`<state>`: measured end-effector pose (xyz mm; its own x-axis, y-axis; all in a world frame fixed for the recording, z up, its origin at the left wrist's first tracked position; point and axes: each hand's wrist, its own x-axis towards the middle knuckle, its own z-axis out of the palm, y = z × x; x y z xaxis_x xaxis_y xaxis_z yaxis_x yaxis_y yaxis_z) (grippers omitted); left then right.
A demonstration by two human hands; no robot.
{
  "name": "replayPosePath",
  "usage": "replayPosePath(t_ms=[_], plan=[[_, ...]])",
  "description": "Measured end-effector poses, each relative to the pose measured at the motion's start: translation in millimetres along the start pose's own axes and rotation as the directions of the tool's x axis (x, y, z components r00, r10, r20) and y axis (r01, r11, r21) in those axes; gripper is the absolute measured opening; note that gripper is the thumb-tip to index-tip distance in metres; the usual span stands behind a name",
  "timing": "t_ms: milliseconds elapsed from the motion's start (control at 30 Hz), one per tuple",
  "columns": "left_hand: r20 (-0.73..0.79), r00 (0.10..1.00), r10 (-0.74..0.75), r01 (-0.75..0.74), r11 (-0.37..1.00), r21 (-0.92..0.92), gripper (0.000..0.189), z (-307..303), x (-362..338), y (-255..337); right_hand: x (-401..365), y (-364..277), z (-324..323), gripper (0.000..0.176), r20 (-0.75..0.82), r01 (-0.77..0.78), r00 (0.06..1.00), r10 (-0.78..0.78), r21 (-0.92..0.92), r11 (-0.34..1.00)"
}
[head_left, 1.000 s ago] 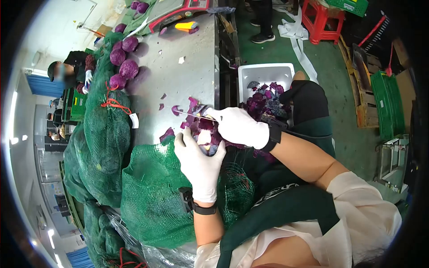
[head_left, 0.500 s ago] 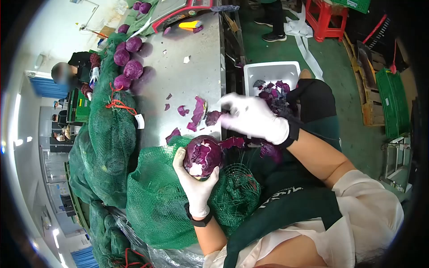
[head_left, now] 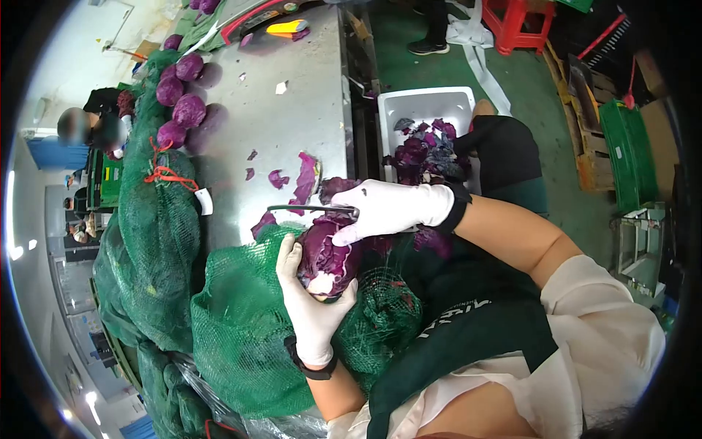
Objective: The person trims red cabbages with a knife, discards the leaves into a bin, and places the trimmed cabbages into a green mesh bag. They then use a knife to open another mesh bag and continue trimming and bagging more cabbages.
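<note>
Red cabbage point(head_left: 322, 257) in the left hand point(head_left: 313, 311), knife point(head_left: 303, 208) in the right hand point(head_left: 395, 210)!
The left grip spreads wide, cupping the cabbage above a green mesh bag point(head_left: 241, 329) by the counter point(head_left: 270, 124); the right grip closes around the knife, thumb at the cabbage, torn leaves point(head_left: 304, 174) lying near the blade.

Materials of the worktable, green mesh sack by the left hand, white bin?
Worktable: likely stainless steel, satin; grey, blurred purple reflections.
Green mesh sack: probably plastic netting, slight sheen; open, see-through weave.
White bin: smooth, perhaps moulded plastic; rounded corners, though enamel isn't excluded.
</note>
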<state>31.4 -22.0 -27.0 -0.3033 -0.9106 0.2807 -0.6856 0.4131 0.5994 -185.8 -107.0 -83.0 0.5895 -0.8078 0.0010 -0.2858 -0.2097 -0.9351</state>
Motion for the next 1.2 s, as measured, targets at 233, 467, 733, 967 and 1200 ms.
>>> replayPosePath(t_ms=[233, 467, 733, 967, 1200], plan=[[0.065, 0.996, 0.055, -0.059, 0.997, 0.06, 0.09, 3.1, 5.1, 1.9, -6.6, -20.8, -4.1, 0.03, 0.022, 0.159, 0.987, -0.16, -0.302, 0.94], [-0.082, 0.995, 0.048, -0.061, 0.983, -0.17, 0.091, 0.3, -12.5, -31.8, 7.1, 24.5, -9.8, 0.016, -0.143, -0.042, 0.989, 0.034, -0.051, 0.998], [-0.12, 0.992, 0.035, -0.024, 0.996, 0.09, 0.107, 7.5, -35.7, -23.5, -22.1, -16.8, 3.5, 0.049, -0.398, -0.142, 0.906, 0.146, 0.04, 0.989], [0.091, 0.983, -0.158, 0.124, 0.946, 0.298, 0.104, -7.1, -23.4, 26.3, -26.9, -28.6, 31.8, 0.043, -0.196, 0.009, 0.981, 0.002, 0.058, 0.998], [-0.009, 0.987, -0.161, 0.158, 0.958, 0.241, 0.101, -10.8, -24.7, 15.1, -31.8, 14.7, 26.8, 0.042, -0.355, 0.074, 0.934, -0.044, 0.071, 0.995]])
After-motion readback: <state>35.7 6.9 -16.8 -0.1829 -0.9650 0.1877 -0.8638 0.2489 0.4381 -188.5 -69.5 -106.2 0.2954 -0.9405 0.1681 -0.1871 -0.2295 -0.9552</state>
